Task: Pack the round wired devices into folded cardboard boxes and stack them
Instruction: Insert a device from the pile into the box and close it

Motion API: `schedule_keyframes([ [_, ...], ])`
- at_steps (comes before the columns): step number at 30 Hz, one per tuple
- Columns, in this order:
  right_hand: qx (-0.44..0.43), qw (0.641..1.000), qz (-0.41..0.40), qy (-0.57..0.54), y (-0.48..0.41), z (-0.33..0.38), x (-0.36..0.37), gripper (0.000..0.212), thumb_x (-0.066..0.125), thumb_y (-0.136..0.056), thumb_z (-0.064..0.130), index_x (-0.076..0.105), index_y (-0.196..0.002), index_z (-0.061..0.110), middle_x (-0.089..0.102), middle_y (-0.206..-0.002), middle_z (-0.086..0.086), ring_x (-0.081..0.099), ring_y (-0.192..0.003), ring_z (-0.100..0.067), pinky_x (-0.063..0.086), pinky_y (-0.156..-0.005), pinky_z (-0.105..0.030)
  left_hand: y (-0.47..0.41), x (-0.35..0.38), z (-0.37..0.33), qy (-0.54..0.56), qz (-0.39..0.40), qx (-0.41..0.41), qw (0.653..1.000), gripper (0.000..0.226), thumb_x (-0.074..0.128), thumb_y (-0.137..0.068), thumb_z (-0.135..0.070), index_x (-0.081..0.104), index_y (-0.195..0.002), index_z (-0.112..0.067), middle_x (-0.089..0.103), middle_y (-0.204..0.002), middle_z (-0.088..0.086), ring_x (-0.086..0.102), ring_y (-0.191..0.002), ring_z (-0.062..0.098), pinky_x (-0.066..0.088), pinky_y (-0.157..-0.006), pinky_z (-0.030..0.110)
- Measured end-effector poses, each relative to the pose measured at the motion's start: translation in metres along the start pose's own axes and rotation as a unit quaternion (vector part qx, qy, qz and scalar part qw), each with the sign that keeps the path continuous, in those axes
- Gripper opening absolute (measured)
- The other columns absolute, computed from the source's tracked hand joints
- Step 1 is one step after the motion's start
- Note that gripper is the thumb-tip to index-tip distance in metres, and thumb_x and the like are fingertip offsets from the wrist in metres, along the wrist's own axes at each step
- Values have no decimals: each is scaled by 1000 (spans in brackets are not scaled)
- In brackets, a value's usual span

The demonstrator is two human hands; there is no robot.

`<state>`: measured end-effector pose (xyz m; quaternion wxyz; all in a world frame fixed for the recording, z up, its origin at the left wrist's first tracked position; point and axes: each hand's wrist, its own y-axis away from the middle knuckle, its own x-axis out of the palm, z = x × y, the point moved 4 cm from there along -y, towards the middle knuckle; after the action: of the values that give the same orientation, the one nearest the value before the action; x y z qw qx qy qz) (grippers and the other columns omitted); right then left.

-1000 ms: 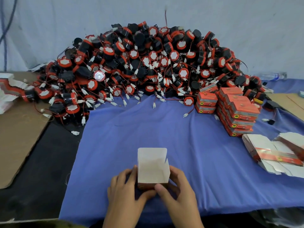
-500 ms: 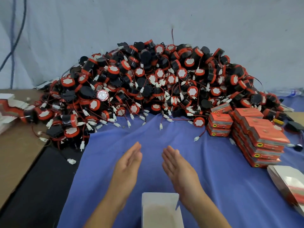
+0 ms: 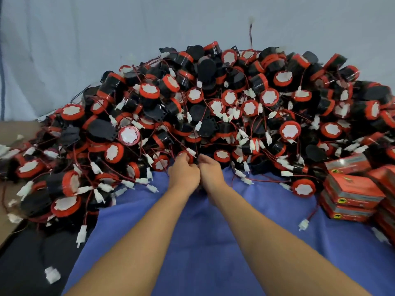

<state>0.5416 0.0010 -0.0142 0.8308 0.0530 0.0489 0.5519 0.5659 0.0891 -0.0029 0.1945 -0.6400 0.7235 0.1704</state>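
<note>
A big heap of round black-and-red wired devices [image 3: 213, 107] with white connectors fills the far half of the blue cloth [image 3: 198, 242]. My left hand [image 3: 183, 170] and my right hand [image 3: 210, 170] are side by side at the heap's front edge. Their fingers are curled together around one round wired device [image 3: 193, 160], which is mostly hidden between them. A stack of packed red cardboard boxes [image 3: 352, 193] stands at the right. The open white box is out of view.
Brown cardboard [image 3: 12, 133] lies at the far left, partly under the heap. A loose white connector [image 3: 52, 274] lies on the dark surface at the near left. A pale fabric wall [image 3: 85, 39] closes off the back.
Both hands left the white box near me and reached forward across the cloth. They have closed on a device at the heap's edge. The view moved forward, so the box dropped out of sight.
</note>
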Motion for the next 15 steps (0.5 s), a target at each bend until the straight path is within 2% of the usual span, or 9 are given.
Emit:
schedule_keyframes([
  [1,3,999,2,46,-8,-2,1,31,44,-97,-4,68,-111,8,63,-76,-4,57,-69,-23,49,-62,-33,-10,2,2,-31,6,1,999,31,45,-99,-8,57,-127,-13,57,-141,14,53,-127,36,46,-104,45],
  [2,5,997,10,76,-15,-3,2,32,44,-96,-3,69,-110,10,62,-73,-3,55,-66,-24,47,-64,-38,-18,3,4,-63,12,2,998,38,45,-99,-8,52,-137,-10,49,-148,13,49,-130,39,42,-109,47],
  [4,-3,994,31,102,-23,-4,4,31,46,-96,-1,71,-108,13,66,-79,-9,58,-71,-30,47,-67,-46,-27,5,5,-105,9,5,994,49,45,-101,-8,40,-149,-8,37,-157,10,42,-136,42,36,-114,49],
  [7,-10,996,27,88,-19,-4,2,31,48,-96,6,72,-95,26,73,-89,-19,61,-71,-32,50,-60,-44,-23,4,5,-81,2,12,997,54,45,-101,-8,39,-154,-13,36,-159,7,34,-144,38,34,-117,47],
  [9,-9,998,13,59,-6,-3,-3,30,50,-96,5,69,-93,27,74,-89,-20,64,-69,-31,54,-62,-46,-12,1,3,-49,2,14,999,56,46,-100,-6,40,-155,-18,39,-159,6,27,-150,34,33,-120,45],
  [10,-6,999,5,38,1,-2,-5,28,51,-96,4,67,-99,27,74,-91,-19,66,-72,-30,58,-67,-46,-6,-2,2,-35,2,17,999,56,47,-100,-6,43,-154,-19,43,-157,5,26,-151,32,32,-121,44],
  [12,2,1000,-10,-6,19,0,-11,28,53,-97,2,61,-118,20,73,-92,-12,68,-71,-21,59,-71,-36,8,-9,-1,-6,-8,31,999,50,55,-98,-7,52,-147,-19,54,-148,6,40,-145,28,39,-117,40],
  [14,8,999,-18,-44,43,3,-19,30,53,-99,1,58,-125,14,73,-93,-8,70,-71,-12,60,-73,-25,28,-16,-4,41,-28,49,998,35,66,-94,-10,61,-128,-18,62,-132,8,59,-124,24,52,-104,41],
  [15,12,998,-17,-63,57,4,-23,29,54,-100,2,60,-126,13,74,-99,-10,73,-81,-12,62,-83,-27,41,-20,-5,67,-38,60,995,27,71,-92,-13,62,-117,-17,63,-124,7,63,-114,22,56,-96,41],
])
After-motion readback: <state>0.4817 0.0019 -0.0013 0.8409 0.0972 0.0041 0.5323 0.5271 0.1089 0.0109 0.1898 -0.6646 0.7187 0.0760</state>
